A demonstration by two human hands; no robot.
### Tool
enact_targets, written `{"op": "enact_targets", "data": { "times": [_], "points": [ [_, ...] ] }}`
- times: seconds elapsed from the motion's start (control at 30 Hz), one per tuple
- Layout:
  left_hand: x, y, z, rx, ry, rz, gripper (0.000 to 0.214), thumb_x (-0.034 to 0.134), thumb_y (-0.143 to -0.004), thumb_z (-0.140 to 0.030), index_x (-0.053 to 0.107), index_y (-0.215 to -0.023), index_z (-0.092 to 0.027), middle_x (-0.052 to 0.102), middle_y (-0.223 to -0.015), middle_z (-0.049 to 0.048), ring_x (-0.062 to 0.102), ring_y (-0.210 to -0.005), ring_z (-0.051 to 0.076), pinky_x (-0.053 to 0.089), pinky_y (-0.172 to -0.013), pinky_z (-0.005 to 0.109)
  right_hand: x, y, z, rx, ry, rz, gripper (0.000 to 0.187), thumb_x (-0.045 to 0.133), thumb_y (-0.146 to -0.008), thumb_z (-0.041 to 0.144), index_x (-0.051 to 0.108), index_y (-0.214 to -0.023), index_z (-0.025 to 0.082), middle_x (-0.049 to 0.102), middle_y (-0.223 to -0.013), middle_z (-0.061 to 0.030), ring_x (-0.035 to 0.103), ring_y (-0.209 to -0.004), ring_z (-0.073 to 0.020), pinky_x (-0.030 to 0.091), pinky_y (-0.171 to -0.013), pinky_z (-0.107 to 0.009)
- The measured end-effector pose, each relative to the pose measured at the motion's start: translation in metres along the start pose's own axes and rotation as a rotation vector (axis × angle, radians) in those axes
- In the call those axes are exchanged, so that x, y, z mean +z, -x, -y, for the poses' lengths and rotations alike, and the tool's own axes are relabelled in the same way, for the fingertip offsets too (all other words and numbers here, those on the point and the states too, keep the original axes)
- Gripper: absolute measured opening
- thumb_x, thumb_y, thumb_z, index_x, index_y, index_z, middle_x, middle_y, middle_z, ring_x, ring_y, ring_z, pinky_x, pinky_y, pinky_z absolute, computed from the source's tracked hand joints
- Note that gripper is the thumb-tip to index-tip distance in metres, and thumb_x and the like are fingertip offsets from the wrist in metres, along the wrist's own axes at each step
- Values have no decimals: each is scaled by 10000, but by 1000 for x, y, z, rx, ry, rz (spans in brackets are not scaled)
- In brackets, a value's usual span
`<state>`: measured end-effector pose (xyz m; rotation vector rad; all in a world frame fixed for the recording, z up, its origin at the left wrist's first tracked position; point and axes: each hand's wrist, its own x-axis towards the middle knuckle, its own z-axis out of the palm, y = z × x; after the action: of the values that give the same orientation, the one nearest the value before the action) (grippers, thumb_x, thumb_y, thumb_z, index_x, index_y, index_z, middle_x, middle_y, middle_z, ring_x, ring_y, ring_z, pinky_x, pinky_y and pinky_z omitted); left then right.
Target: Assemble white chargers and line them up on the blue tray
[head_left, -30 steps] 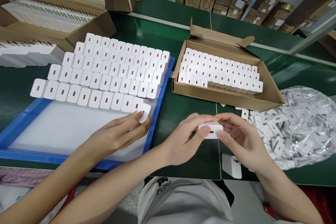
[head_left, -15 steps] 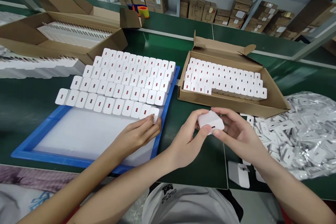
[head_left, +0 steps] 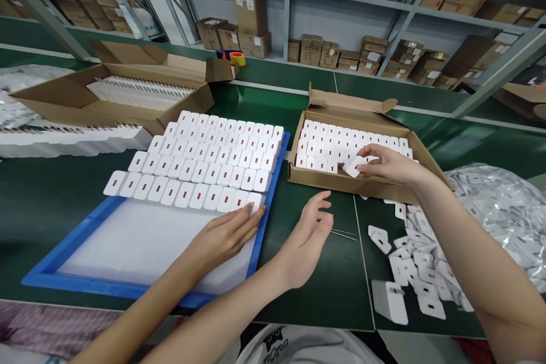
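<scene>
My right hand [head_left: 390,164] reaches over the open cardboard box [head_left: 420,151] of white chargers and pinches one white charger [head_left: 354,167] at the front row. My left hand [head_left: 307,236] hovers open and empty above the green table, between the blue tray [head_left: 51,273] and the box. Another person's hand [head_left: 224,236] comes in from the lower left and lies on the tray's white sheet, its fingertips touching the last charger [head_left: 252,201] of the nearest row. Several rows of white chargers [head_left: 205,159] with red ports stand on the tray.
Loose white plastic pieces [head_left: 420,273] and a heap of clear bags [head_left: 503,216] lie at the right. One white charger [head_left: 387,298] lies near the table's front edge. Open cartons [head_left: 115,88] with white parts stand at the back left. Shelves of boxes line the back.
My right hand carried the charger from in front of me up to the box. My left hand let go of it and opened. The other person's hand pushed a charger into the row.
</scene>
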<state>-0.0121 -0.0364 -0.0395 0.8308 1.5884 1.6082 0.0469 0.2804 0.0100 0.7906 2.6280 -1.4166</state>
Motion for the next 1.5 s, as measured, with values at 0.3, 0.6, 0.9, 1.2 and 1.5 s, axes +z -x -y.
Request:
{"op": "enact_targets", "data": {
  "times": [0.3,0.6,0.9,1.2,1.5],
  "points": [
    [-35,13,13,-8,-44,-70,536,331,-977,-623,580,-1307,-281,586,-1298,117,509,-1315,291,377,-1124,500,31,-20,18,45,191,96,120,621,-820,254,654,-919,195,685,-893,-59,638,-750,-186,506,-702,-303],
    [-1,0,-5,-19,-74,58,564,304,-995,-603,412,-1459,-302,496,-1422,120,537,-1293,268,460,-1085,455,43,-27,7,34,364,-89,258,671,-794,205,565,-1029,209,655,-932,-49,620,-837,-200,465,-741,-301],
    [-128,31,53,125,-388,105,511,269,-1007,-567,674,-1241,-363,656,-1267,39,377,-1453,234,95,-1273,428,31,-2,22,-16,339,-110,202,645,-862,296,595,-1034,201,720,-997,-90,683,-886,-242,524,-816,-373],
    [30,-10,-6,-89,-15,29,535,277,-1001,-590,401,-1429,-293,502,-1376,103,574,-1193,247,430,-1060,436,6,161,-12,-524,385,563,627,617,-819,47,577,-1359,363,602,-1379,-35,619,-1230,-219,587,-940,-346],
    [27,-13,-13,-288,-151,283,491,399,-965,-598,578,-1271,-257,636,-1152,78,613,-1054,235,451,-952,386,63,186,-51,-420,337,312,322,591,-908,114,636,-1170,295,649,-1207,-58,704,-988,-180,611,-749,-257]
  ]
}}
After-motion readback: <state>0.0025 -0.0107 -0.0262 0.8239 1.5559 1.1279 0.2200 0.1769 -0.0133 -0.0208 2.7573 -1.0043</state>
